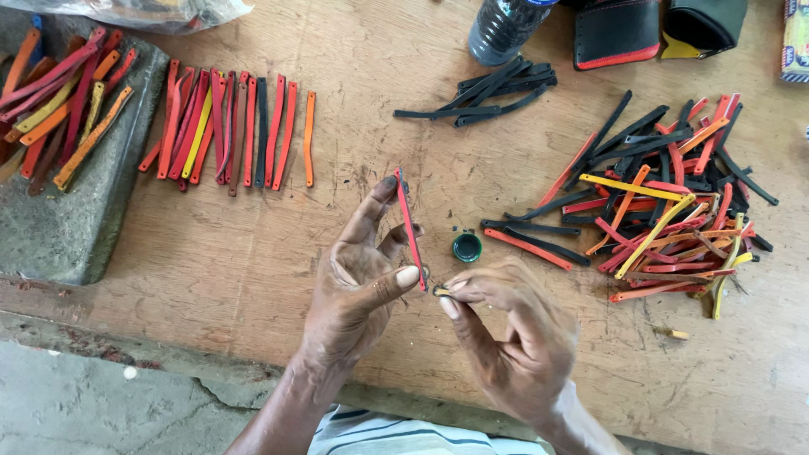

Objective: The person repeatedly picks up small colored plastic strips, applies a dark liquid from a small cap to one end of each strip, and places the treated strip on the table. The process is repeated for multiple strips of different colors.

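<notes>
Left hand (358, 286): raised over the desk (253, 253), palm open toward the camera; thumb and forefinger hold a red strip (410, 229) upright by its two ends, the other fingers loosely curled behind it.
Right hand (510, 333): just beside the left, fingers narrow, thumb and forefinger pinched on a small dark piece (441, 291) right at the lower end of the red strip; whether the piece touches the strip I cannot tell.
Red strip: thin and long, standing nearly vertical between the hands, above the desk and not resting on it.
Green cap (466, 247): small, round, lying open side up on the desk just beyond the right hand's fingertips.
Loose heap (666, 202): to the right, a jumble of black, red, orange and yellow strips, piled across each other.
Sorted row (227, 126): to the left and farther off, red, orange, yellow and dark strips laid side by side, roughly parallel.
Stone slab (76, 211): at the far left edge, grey, bearing another bunch of red, orange and yellow strips.
Black strips (489, 93): a small bundle near the far side, next to a clear bottle (506, 29).
Far edge: black pouches (619, 34) with red trim, cut off by the frame.
</notes>
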